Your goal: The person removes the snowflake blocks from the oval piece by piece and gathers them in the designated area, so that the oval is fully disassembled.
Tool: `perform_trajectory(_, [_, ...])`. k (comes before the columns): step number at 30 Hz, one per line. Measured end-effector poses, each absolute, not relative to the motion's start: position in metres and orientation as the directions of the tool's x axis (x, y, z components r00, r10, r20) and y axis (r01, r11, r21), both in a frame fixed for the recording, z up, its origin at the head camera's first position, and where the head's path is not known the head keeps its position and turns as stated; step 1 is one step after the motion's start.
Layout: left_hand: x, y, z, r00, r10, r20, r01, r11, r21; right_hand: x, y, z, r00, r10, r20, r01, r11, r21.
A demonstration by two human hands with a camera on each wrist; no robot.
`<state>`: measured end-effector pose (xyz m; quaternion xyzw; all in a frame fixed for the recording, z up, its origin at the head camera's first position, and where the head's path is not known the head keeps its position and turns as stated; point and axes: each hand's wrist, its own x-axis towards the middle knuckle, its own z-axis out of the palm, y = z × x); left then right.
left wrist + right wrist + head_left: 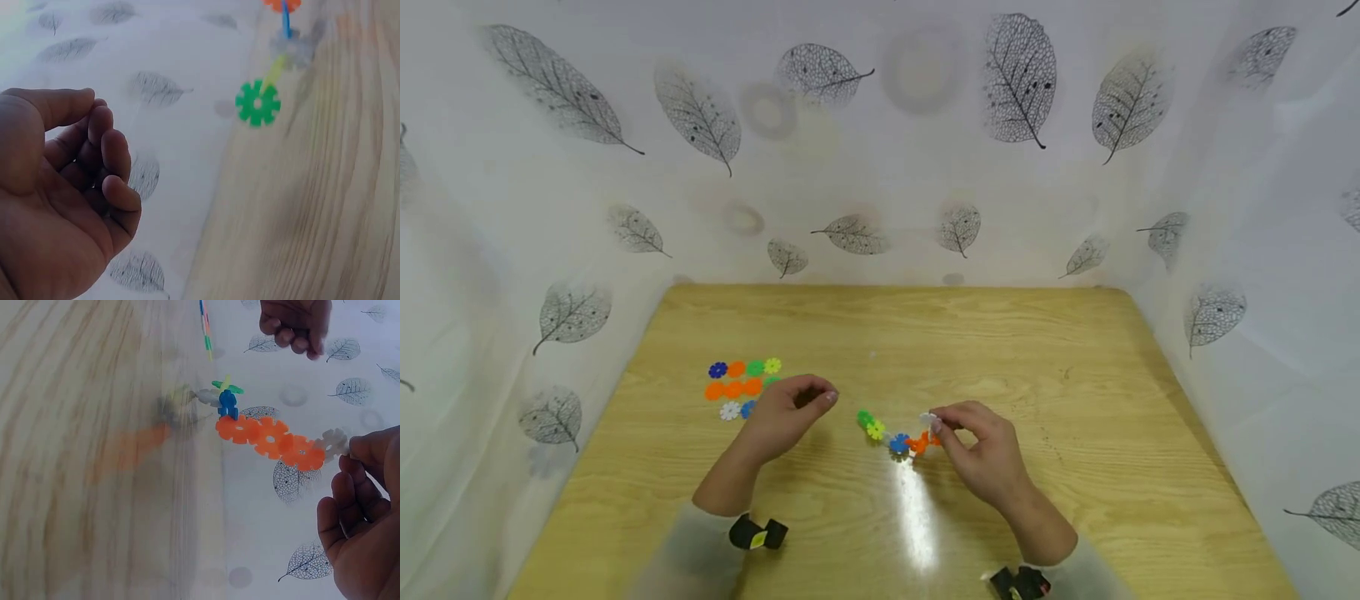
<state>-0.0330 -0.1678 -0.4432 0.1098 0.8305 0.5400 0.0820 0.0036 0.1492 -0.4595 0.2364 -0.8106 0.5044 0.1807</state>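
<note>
My right hand [988, 454] pinches a white snowflake disc [334, 445] at one end of a chain of interlocking plastic discs. From there the chain runs through orange discs [270, 439], a blue disc [899, 444], a yellow disc [876, 430] and a green disc [258, 103] at the far end. In the right wrist view the chain hangs raised above the table. My left hand [778, 421] hovers between the chain and the loose discs, fingers loosely bent, thumb near the index fingertip. Nothing shows between its fingers in the left wrist view [69, 187].
Rows of loose discs lie at the left of the wooden table [1037, 350]: dark blue [718, 370], orange [733, 390], green [755, 368], yellow [772, 366] and white [730, 410]. My left hand partly covers them. A leaf-patterned curtain [880, 183] surrounds the table's back and sides.
</note>
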Motion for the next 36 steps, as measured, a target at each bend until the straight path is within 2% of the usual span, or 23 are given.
perform_trajectory(11, [-0.033,-0.111,-0.448,-0.889,0.422,0.180,0.320,0.290,0.902,-0.003,0.149,-0.460,-0.767,-0.245,0.593,-0.641,0.340,-0.689])
perform_trajectory(18, [-0.034,-0.090,-0.447,-0.848,0.472,0.243,0.414,0.302,0.859,-0.003,0.145,-0.459,-0.738,-0.247,0.628,-0.674,0.322,-0.665])
perform_trajectory(22, [-0.033,-0.084,-0.448,-0.843,0.480,0.242,0.424,0.317,0.849,-0.003,0.143,-0.459,-0.720,-0.259,0.644,-0.692,0.327,-0.643])
perform_trajectory(29, [-0.032,-0.083,-0.450,-0.864,0.448,0.228,0.387,0.303,0.871,-0.001,0.145,-0.466,-0.805,-0.295,0.516,-0.594,0.406,-0.694])
perform_trajectory(36, [-0.033,-0.083,-0.453,-0.872,0.427,0.240,0.388,0.302,0.871,-0.002,0.141,-0.472,-0.793,-0.316,0.520,-0.609,0.403,-0.683])
